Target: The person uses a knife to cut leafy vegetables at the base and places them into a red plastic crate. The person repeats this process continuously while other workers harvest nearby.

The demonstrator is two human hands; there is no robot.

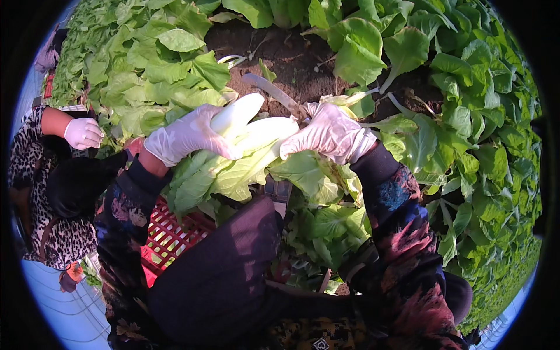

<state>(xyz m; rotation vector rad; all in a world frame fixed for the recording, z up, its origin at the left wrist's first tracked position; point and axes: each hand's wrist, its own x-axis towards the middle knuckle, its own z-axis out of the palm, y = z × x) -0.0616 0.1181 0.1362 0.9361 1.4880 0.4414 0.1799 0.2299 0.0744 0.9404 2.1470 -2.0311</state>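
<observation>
My left hand (192, 133), in a whitish glove, grips two heads of leafy cabbage greens. One pale stalk base (238, 113) points up and away, and the other white base (273, 130) lies across toward the right. Their leaves (238, 177) hang down toward my lap. In my right hand (332, 133), also gloved, is a knife (273, 92) with a curved, worn blade. The blade slants up and left above the bare soil, clear of the stalks. My right thumb rests close to the white base; whether it touches is hard to tell.
Bare soil (302, 57) lies ahead, edged by dense growing greens (477, 118) on the right and more leaves (153, 65) on the left. A red plastic crate (181, 236) holding greens stands by my leg. A co-worker in a spotted top (70, 236) is close on the left.
</observation>
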